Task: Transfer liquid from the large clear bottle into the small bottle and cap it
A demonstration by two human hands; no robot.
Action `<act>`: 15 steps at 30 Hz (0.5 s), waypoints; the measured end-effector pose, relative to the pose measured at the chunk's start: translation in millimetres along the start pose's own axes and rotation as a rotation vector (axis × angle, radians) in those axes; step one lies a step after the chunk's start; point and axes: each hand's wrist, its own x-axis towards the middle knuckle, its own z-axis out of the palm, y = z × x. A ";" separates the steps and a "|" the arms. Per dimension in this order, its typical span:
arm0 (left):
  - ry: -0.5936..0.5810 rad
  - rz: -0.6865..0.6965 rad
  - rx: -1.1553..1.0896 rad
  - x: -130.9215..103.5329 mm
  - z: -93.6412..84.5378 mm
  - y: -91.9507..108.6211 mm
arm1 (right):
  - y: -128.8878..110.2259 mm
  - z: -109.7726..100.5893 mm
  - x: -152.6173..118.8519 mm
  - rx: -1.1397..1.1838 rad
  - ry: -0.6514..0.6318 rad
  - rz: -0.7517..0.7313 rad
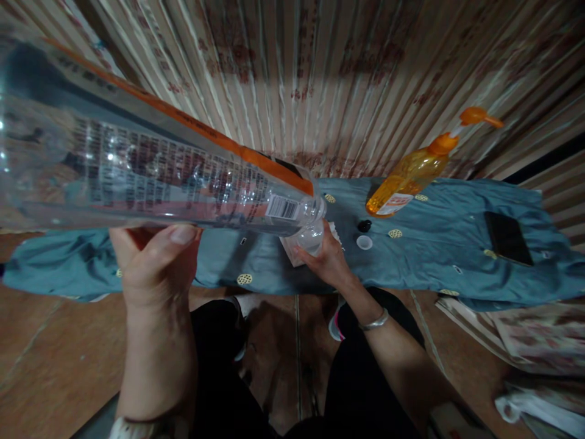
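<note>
A large clear plastic bottle [159, 164] with an orange-edged printed label lies tilted across the left of the view, its mouth pointing right and slightly down. My left hand [158, 262] grips it from below, the thumb along its underside. At the mouth, my right hand [329, 259] has its fingers around a small clear container [312, 238]. Whether the two rims touch I cannot tell. Behind that hand is a pale packet or paper [291, 251], partly hidden. A small white cap [364, 242] and a small black piece [364, 225] lie to the right.
An orange pump bottle [397, 186] with amber liquid stands on the blue-green cloth [439, 256]. Farther right lies a flat black object [508, 238]. A striped, flowered curtain [292, 73] hangs behind. Fabric [543, 332] sits at the lower right, above the brown tiled floor [50, 347].
</note>
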 end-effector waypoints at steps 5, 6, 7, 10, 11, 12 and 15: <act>0.014 0.021 0.010 -2.1 -6.6 -4.2 | 0.9 0.3 0.3 -0.011 0.005 -0.013; 0.011 0.023 0.013 -2.2 -7.3 -4.4 | 1.6 0.7 0.5 -0.009 0.004 -0.009; 0.006 0.021 0.015 -2.3 -7.8 -4.3 | 2.3 1.0 0.7 -0.008 0.001 -0.002; -0.002 0.022 0.011 -2.4 -7.9 -3.1 | 3.4 1.8 1.0 0.005 0.001 0.009; -0.001 0.016 0.015 -2.3 -7.3 -2.6 | 3.6 2.0 0.9 0.013 0.001 0.008; 0.005 0.016 0.019 -2.1 -6.5 -2.1 | 3.7 2.2 0.8 0.021 0.001 0.006; 0.015 0.028 0.029 -1.0 -3.0 -1.3 | 4.1 2.9 0.3 0.029 0.016 0.005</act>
